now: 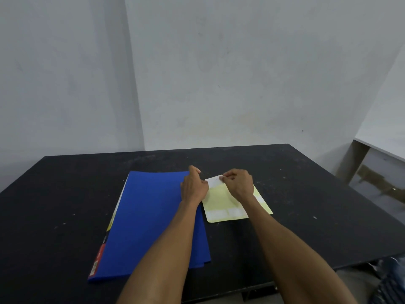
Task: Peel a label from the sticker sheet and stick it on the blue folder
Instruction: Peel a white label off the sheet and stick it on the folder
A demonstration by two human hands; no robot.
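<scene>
A blue folder lies flat on the black table, left of centre. Just to its right lies a pale yellow sticker sheet with white labels along its near edge. At the sheet's far end a white label is lifted off the backing. My right hand pinches that label's far right corner with thumb and fingertips. My left hand rests on the sheet's far left edge beside the folder, fingers curled, holding the sheet down.
Grey walls stand close behind the table. A white shelf or desk stands at the right, beyond the table's edge. Patterned blue fabric shows at the bottom right corner.
</scene>
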